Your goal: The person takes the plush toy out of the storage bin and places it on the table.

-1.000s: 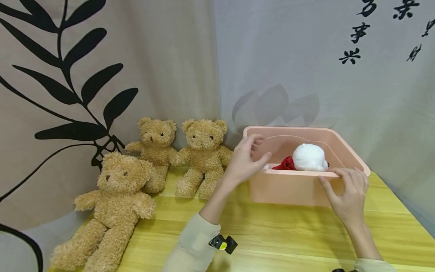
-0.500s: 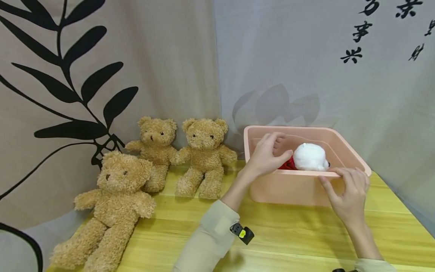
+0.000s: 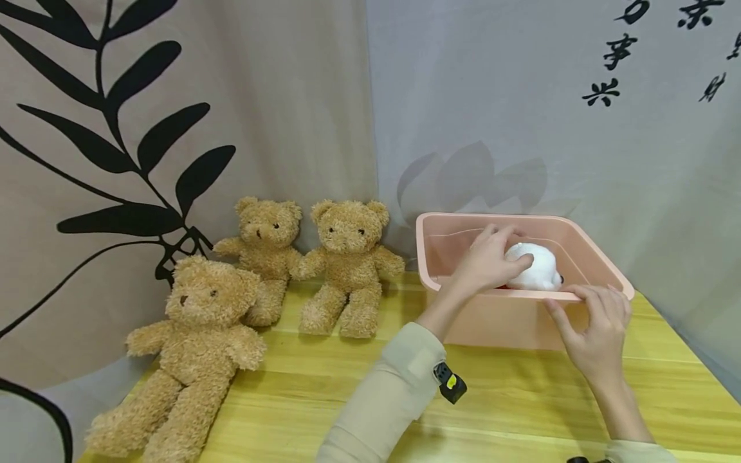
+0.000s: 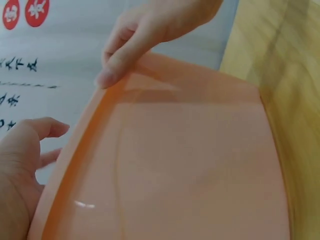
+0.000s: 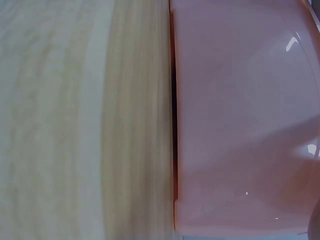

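Observation:
A pink plastic storage bin stands on the table at the right in the head view. Inside it lies a white plush toy with a rounded head; its red part is almost wholly covered. My left hand reaches over the front rim, thumb spread from the fingers, at the plush's left side; contact is unclear. The left wrist view has part of the left hand beyond the rim. With the thumb outside and fingers over the edge, my right hand grips the bin's front rim near its right corner.
Three tan teddy bears sit left of the bin: a front one, a rear one and a middle one. A wooden-patterned tabletop lies under everything. Printed curtains hang close behind.
My left hand has moved right, from the bin's left end across the red part to the white plush's head. The right hand stays on the rim. The teddy bears stay put.

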{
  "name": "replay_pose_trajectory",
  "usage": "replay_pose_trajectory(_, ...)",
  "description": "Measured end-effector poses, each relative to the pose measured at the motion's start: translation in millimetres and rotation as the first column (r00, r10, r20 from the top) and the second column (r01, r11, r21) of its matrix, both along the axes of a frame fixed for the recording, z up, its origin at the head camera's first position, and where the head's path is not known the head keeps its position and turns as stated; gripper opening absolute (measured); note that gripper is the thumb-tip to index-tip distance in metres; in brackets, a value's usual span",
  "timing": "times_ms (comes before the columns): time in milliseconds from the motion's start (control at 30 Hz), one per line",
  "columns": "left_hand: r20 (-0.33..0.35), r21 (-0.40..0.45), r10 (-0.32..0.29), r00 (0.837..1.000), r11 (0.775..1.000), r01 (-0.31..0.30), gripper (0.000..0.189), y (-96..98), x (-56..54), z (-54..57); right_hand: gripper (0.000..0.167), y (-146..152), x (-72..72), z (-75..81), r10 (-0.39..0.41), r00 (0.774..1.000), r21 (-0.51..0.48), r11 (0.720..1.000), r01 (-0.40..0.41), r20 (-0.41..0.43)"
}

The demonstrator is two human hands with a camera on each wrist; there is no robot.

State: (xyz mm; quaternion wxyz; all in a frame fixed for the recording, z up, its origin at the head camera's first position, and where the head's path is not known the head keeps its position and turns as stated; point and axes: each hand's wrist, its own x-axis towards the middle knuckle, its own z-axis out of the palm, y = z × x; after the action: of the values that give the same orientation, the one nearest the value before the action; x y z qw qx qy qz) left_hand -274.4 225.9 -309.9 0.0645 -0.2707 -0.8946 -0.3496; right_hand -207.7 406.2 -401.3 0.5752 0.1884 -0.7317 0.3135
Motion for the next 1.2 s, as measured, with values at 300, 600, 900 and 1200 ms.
replay_pose_trajectory(300,0.009,-0.269,0.012,1.0,0.963,-0.009,0.047,7.2,1.3,-3.4,0.074,5,-2.3,-5.1,-0.012,1.0,0.004,1.0,0.012,0.01)
replay_pose_trajectory(600,-0.087,-0.266,0.219,0.972,0.935,-0.235,0.054,13.3,0.6,-7.3,0.074,8,-5.2,-8.4,-0.018,1.0,0.004,1.0,0.018,0.009)
replay_pose_trajectory(900,0.045,-0.125,0.253,0.967,0.961,-0.245,0.046,7.8,-2.5,-8.3,0.075,12,-4.6,-10.5,-0.021,0.999,0.015,1.0,0.02,0.037)
replay_pose_trajectory(1200,0.128,-0.126,0.258,0.958,0.962,-0.243,0.052,3.6,-0.6,-7.6,0.074,13,-5.2,-11.7,-0.018,0.999,0.023,1.0,0.017,0.044)
